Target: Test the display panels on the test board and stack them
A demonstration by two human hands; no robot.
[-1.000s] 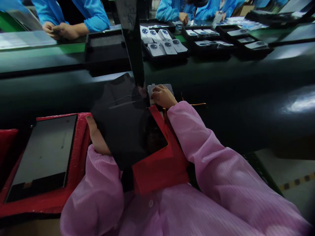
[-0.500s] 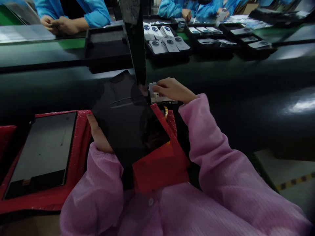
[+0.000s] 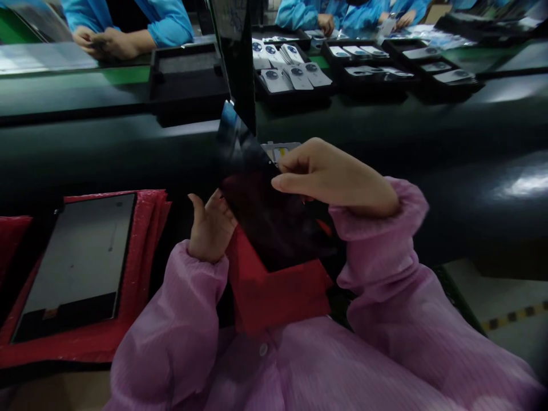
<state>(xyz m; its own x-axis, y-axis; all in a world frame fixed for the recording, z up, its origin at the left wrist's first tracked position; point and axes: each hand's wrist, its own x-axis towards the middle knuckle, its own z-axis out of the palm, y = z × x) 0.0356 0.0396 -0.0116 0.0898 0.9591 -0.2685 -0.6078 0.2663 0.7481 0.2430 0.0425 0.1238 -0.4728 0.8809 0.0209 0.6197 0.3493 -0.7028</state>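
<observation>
Now, head view: a person in pink sleeves works over a dark surface (image 3: 385, 142), with 2 bare hands in sight.
Dark panel: the glossy dark panel (image 3: 274, 222) stands tilted between the hands, its lower edge at the red block (image 3: 282, 299); whether it rests on the block or sits inside it, I cannot tell.
Right hand: the right hand (image 3: 331, 174) is nearly closed, thumb and fingers apparently pinching the panel's upper right edge.
Left hand: the left hand (image 3: 212, 228) is open, palm up and thumb spread, gripping nothing; its fingertips are at the panel's left edge, contact unclear.
Behind the panel: a small metal part (image 3: 269, 149) lies partly hidden, close to the right hand's fingers.
Left side: a grey panel (image 3: 81, 257) lies on red wrap (image 3: 148, 220), well apart from the dark panel.
Slip risk: with 1 hand apparently pinching a smooth edge, the panel could slide or twist if the grip loosens.
Bend risk: pulling on that corner while the lower edge catches on the block could flex or scratch it.
Knock risk: a backward swing could nudge the metal part.
</observation>
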